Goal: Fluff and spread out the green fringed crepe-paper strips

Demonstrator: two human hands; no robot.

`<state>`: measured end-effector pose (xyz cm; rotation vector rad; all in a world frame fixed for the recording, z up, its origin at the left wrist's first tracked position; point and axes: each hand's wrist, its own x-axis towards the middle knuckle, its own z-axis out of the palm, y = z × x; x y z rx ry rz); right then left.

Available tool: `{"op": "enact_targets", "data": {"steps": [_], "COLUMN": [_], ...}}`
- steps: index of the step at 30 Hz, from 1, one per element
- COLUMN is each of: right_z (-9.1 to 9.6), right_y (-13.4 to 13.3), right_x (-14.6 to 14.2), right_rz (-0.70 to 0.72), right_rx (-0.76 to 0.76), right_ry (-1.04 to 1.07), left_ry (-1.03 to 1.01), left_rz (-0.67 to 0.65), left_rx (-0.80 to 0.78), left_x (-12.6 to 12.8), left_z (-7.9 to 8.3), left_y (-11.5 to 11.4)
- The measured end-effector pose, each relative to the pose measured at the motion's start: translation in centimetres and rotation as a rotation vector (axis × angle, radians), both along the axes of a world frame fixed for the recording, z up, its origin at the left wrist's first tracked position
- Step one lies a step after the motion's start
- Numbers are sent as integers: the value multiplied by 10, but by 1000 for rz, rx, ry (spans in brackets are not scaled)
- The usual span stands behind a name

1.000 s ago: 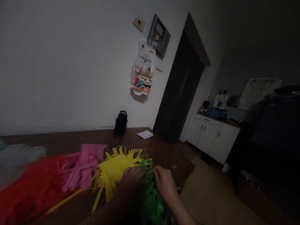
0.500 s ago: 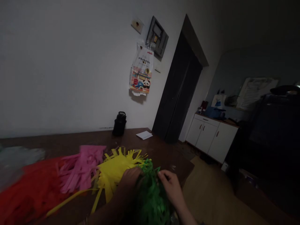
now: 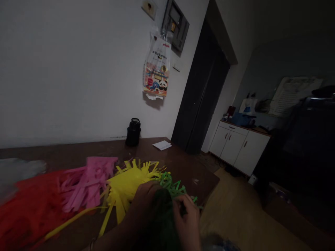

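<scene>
A bunch of green paper strips point(image 3: 171, 186) sits near the right end of the dark wooden table point(image 3: 78, 153). My left hand point(image 3: 146, 200) is curled over its left side. My right hand point(image 3: 187, 218) is closed on the strips from the right, fingers pinched. Most of the green bunch is hidden between and under my hands. Beside it, to the left, lie fringed paper pieces in yellow point(image 3: 125, 186), pink point(image 3: 90, 181) and red point(image 3: 28, 209).
A black flask point(image 3: 133, 131) and a white paper slip point(image 3: 162, 145) stand at the table's far edge by the wall. A printed plastic bag point(image 3: 156, 71) hangs on the wall. A dark door and a white cabinet point(image 3: 239, 146) are to the right.
The view tilted down and left a little. My right hand moved closer to me and lower, closing on the green strips, which now fan out beyond my fingers.
</scene>
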<state>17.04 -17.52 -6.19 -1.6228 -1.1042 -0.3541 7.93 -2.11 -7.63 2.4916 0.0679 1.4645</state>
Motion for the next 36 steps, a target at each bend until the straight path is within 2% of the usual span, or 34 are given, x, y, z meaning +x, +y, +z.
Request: {"op": "enact_targets", "data": {"steps": [4, 8, 11, 15, 20, 24, 30, 36], "right_z": [-6, -11, -12, -11, -13, -15, -15, -14], "right_y": [1, -2, -2, -1, -1, -4, -9, -10], "right_x": [2, 0, -1, -1, -4, -6, -6, -6], "right_rz": [103, 184, 215, 216, 149, 107, 142, 173], "right_rx": [52, 80, 85, 84, 95, 109, 88, 44], "right_ry": [249, 352, 367, 361, 242, 103, -62, 25], "left_ry": [11, 86, 126, 136, 131, 187, 281, 323], "left_rz": [-96, -172, -174, -184, -212, -203, -187, -218], "left_rx": [58, 20, -39, -41, -88, -229, -656, -754], "left_x": [-7, -10, -8, -7, -9, -9, -6, -3], "left_z": [11, 14, 13, 15, 17, 13, 16, 16], "left_y": [-18, -32, -33, -31, -33, -29, -25, -27]}}
